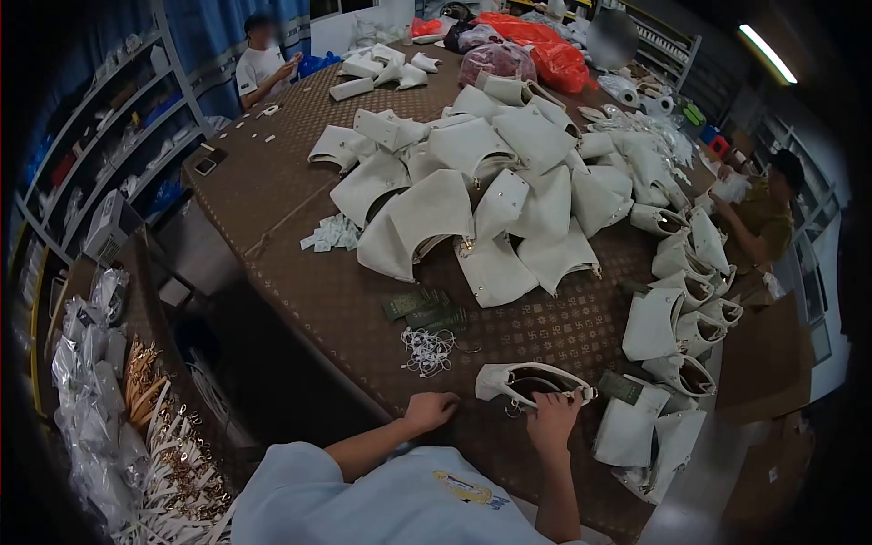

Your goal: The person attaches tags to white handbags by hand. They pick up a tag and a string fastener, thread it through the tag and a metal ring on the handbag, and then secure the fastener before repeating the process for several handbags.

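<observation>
A white handbag (498, 381) lies on the patterned brown tabletop in front of me, its mouth facing up and its dark inside showing. My right hand (554, 420) grips the bag's near rim, close to its right end. To the left of the bag, my left hand (431, 411) rests at the table edge with its fingers curled in; whether anything is inside them is hidden. Just beyond that hand sits a tangle of white tag strings (427, 352). Dark green cards (436, 313) lie behind the strings.
A large heap of white handbags (454, 209) covers the table's middle. More bags (677, 327) stand along the right, one with a green card (619, 387). Small white packets (331, 233) lie left. Wrapped goods and straps (182, 454) are at lower left. Two people sit around the table.
</observation>
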Available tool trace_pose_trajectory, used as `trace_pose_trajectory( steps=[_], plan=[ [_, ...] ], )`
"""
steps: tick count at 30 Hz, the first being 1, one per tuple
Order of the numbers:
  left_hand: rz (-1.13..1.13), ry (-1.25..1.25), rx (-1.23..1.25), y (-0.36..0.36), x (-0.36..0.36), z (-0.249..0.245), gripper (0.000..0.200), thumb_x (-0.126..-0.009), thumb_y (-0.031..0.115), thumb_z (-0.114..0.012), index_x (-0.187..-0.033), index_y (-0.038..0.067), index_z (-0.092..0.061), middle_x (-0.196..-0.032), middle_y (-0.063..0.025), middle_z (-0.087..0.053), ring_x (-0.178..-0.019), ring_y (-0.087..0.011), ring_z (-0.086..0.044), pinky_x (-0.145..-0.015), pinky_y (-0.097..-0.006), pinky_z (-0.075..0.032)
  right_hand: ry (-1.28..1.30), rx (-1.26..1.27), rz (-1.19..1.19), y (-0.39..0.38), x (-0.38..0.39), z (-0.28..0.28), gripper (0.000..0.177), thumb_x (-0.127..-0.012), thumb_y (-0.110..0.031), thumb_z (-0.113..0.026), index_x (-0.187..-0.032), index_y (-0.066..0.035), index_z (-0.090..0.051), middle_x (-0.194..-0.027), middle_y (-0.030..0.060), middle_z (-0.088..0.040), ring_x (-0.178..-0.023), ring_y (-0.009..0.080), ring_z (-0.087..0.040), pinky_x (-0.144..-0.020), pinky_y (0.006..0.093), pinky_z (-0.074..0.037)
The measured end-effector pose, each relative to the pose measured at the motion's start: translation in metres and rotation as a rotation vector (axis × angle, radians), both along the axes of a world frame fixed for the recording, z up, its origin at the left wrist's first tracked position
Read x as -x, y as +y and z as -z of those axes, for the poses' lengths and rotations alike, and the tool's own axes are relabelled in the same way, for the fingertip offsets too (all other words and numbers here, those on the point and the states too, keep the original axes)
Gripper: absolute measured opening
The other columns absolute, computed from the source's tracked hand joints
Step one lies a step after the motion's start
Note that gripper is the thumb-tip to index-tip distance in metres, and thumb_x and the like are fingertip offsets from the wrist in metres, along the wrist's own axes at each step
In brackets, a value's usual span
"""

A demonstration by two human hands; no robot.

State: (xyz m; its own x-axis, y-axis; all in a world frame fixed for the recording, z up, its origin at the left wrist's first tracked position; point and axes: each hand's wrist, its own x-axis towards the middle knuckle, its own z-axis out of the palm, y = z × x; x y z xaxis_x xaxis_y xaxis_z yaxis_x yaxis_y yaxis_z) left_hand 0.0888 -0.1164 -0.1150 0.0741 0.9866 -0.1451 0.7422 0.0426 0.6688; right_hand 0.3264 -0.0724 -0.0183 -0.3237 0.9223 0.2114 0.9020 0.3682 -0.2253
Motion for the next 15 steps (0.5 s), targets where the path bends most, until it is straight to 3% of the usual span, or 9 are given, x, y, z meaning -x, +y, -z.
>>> trace_pose_trajectory(
  steps=[11, 15],
  plan=[
    [-0.006, -0.013, -0.085, -0.002, -0.0014, 0.0066, 0.02, -0.081, 0.027, -0.054, -0.094, 0.016, -0.064, -0.079, -0.0098, -0.064, -0.073, -0.0295, -0.062, -0.061, -0.0402, -0.049, -0.006, -0.007, 0.016, 0.0001, 0.0014, 0.0012, 0.025, -0.065, -0.013, -0.068, -0.089, -0.008, -0.062, -0.084, 0.0054, -0.061, -0.092, 0.0232, -0.055, -0.102, 0.0535, -0.022],
    [-0.001, -0.014, -0.107, -0.0023, -0.0014, 0.0097, 0.019, -0.081, 0.027, -0.054, -0.094, 0.016, -0.064, -0.078, -0.0093, -0.064, -0.071, -0.0291, -0.062, -0.06, -0.0399, -0.049, 0.035, -0.058, 0.02, 0.0002, 0.0017, 0.004, 0.026, -0.062, -0.01, -0.069, -0.086, -0.008, -0.063, -0.081, 0.0056, -0.061, -0.089, 0.0236, -0.056, -0.101, 0.0543, -0.024]
  ],
)
